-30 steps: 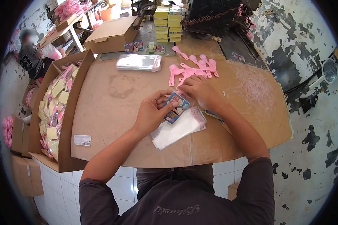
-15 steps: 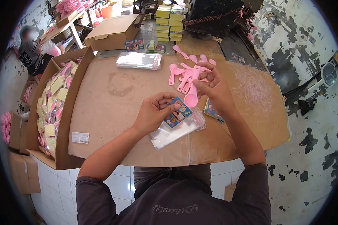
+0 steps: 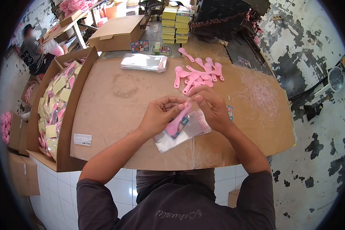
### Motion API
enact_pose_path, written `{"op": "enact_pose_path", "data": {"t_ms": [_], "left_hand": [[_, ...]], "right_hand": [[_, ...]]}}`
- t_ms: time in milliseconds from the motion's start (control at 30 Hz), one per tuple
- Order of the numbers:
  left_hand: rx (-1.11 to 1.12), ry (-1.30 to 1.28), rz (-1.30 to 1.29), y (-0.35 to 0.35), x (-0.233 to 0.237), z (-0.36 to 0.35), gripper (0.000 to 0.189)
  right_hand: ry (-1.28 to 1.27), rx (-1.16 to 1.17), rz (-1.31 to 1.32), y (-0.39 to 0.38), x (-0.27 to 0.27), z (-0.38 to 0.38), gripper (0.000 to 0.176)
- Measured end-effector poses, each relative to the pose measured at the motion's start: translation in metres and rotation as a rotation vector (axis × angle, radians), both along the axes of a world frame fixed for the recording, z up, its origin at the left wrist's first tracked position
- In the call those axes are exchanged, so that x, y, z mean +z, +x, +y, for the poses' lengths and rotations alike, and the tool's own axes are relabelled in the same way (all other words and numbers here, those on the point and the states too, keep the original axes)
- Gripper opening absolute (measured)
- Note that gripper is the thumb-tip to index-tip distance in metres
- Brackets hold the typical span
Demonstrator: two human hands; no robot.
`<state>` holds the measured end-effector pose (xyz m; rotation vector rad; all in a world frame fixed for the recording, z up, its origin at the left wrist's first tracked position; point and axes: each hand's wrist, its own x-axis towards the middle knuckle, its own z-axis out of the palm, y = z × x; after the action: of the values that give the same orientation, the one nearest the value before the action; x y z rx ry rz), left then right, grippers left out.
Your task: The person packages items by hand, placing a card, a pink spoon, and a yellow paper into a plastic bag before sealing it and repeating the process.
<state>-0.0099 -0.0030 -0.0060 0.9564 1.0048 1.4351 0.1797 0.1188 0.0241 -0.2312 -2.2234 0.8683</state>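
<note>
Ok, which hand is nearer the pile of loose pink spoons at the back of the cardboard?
Right. The right hand sits just below the spoon pile, pinching one pink spoon; the left hand is lower and further left, holding the clear bag.

A pink spoon (image 3: 177, 122) against a blue card (image 3: 184, 122) with multicoloured print. Clear bags (image 3: 171, 141). More pink spoons (image 3: 197, 73) on plain brown cardboard (image 3: 119, 115). Pink-and-yellow packs (image 3: 55, 103) in a brown box (image 3: 71, 126). Yellow cartons (image 3: 168, 21). The wall (image 3: 303, 57) is white, blotched black. White tiles (image 3: 122, 191), and a dark grey shirt (image 3: 172, 207).
</note>
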Motion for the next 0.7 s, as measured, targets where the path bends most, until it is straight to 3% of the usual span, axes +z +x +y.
{"op": "enact_pose_path", "data": {"t_ms": [33, 167, 233, 300, 400, 500, 533, 700], "left_hand": [[-0.013, 0.007, -0.019, -0.001, -0.005, 0.002, 0.03], [-0.121, 0.029, -0.059, -0.003, -0.002, 0.001, 0.033], [-0.173, 0.049, -0.101, -0.003, -0.004, 0.0, 0.036], [-0.223, 0.06, -0.118, -0.004, 0.0, -0.001, 0.038], [-0.203, 0.104, -0.122, -0.003, 0.013, -0.005, 0.036], [-0.024, 0.232, -0.086, 0.002, 0.013, -0.001, 0.025], [0.021, 0.271, -0.034, -0.001, 0.008, 0.002, 0.021], [0.097, 0.243, 0.122, -0.013, 0.01, 0.001, 0.006]], "right_hand": [[0.015, 0.036, -0.051, 0.003, 0.004, 0.003, 0.023], [-0.331, 0.124, -0.004, 0.003, 0.03, 0.0, 0.015], [-0.25, 0.188, -0.045, 0.003, 0.043, -0.004, 0.011], [0.024, 0.266, -0.173, 0.003, 0.051, -0.007, 0.01], [0.07, 0.272, -0.234, 0.005, 0.073, -0.013, 0.014], [0.344, 0.125, -0.117, 0.01, 0.106, -0.019, 0.012], [0.571, 0.025, -0.211, 0.01, 0.115, -0.027, 0.011], [0.638, -0.154, -0.235, 0.013, 0.115, -0.018, 0.01]]}}
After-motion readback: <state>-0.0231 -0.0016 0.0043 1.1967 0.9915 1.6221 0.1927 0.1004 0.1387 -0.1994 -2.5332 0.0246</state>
